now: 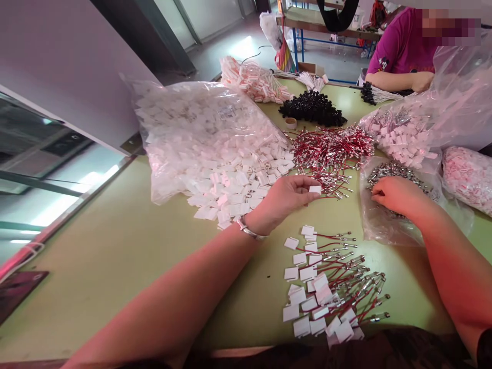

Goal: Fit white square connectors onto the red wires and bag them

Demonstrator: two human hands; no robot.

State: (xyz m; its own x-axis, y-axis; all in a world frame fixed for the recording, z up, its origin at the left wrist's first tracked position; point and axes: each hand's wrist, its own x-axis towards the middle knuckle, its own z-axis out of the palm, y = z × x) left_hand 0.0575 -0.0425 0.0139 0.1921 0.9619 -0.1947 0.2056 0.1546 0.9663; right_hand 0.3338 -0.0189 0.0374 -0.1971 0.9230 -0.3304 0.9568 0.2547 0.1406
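The left hand [294, 195] pinches one white housing [315, 189] between thumb and fingers, above the middle of the table [115, 266], just on the near side of the red wires [332, 146]. Whether a wire is already in it cannot be told, as stray leads lie right behind. The right hand [397, 195] is at the metal parts [384, 171], which lie on clear plastic [374, 223] toward the table's right edge; its fingers are curled together, but whether they grip a part is hidden.

Judging by the pieces near the table's near edge, a fair batch is done: a loose cluster of wired housings [302, 326], each seemingly a housing with a red lead and a metal end (they overlap too much for a sure count).

Far more appears left. Loose housings [230, 197] spill from a big bag [184, 120] toward the table's left edge, and the red wires form a thick heap beyond the hands. Black parts [313, 108] sit farther off, toward the far edge, apparently outside this work.
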